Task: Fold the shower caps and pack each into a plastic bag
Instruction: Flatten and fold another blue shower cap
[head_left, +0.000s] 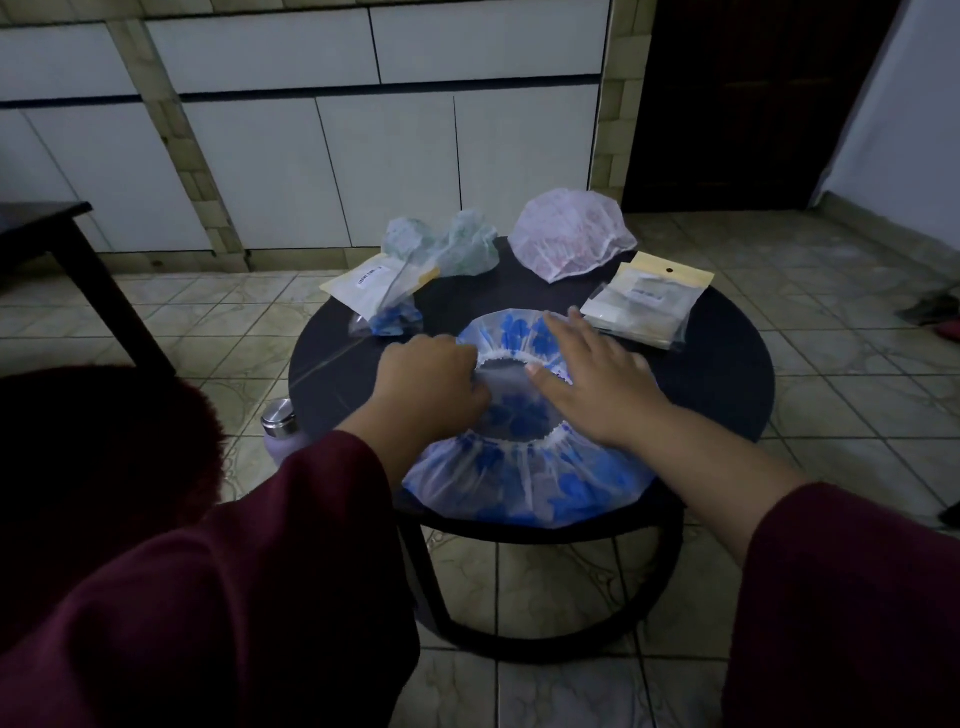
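Note:
A clear shower cap with blue flowers (524, 478) lies opening-up on the round dark table (717, 384). My left hand (434, 384) grips its white elastic rim at the left, fingers curled. My right hand (592, 374) lies flat with straight fingers on the cap's right side. A green-patterned cap (447, 244) sits crumpled at the back left, and a pink-white cap (571, 234) domes at the back right. A plastic bag (379, 293) holding a folded blue cap lies at the left. A stack of flat plastic bags (644, 301) rests at the right.
A metal-lidded bottle (280, 428) stands on the tiled floor by the table's left edge. A dark piece of furniture (57, 244) is at the far left. White cabinet fronts (332, 161) line the back wall.

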